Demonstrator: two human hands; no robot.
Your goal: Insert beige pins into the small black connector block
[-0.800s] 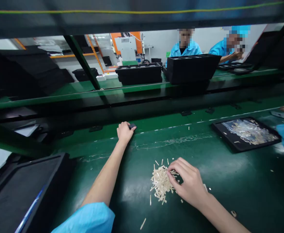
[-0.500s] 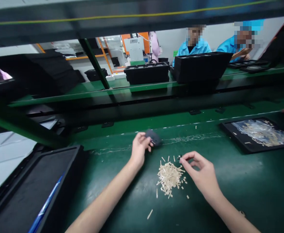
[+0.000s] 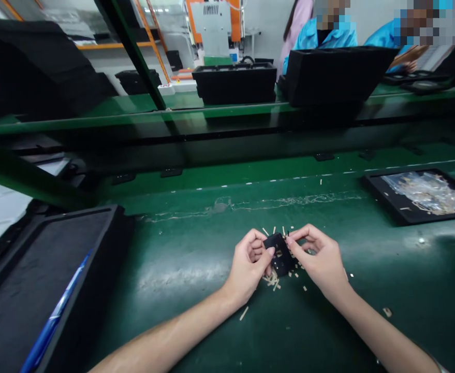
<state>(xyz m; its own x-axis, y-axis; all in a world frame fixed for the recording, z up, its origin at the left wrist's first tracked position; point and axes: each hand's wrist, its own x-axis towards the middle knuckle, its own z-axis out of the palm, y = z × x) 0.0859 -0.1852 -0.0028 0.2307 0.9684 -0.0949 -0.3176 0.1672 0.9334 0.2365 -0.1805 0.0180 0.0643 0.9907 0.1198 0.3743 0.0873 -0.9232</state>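
Observation:
Between my hands is a flat black plate with small cut-outs (image 3: 280,260), tilted over the pile of little beige strips (image 3: 273,280). My left hand (image 3: 249,264) grips the plate by its left edge, thumb on top. At the plate's upper right, my right hand (image 3: 316,257) pinches a small dark piece (image 3: 288,237), too small to name. Its fingertips are close to the plate's edge; whether they touch it I cannot tell. The plate hides most of the pile, and loose strips stick out around it on the green surface.
A black tray (image 3: 396,210) at right holds clear plastic bags and beige strips. At left stands a larger black tray (image 3: 72,228) with a blue pen-like stick (image 3: 56,316). Flat black pieces (image 3: 172,172) lie along the back. Beyond are black boxes (image 3: 235,85) and people in blue.
My left hand has brought the black plate right and down, over the strip pile and against the right hand's side. The right hand keeps its pinch. The view has tipped downward.

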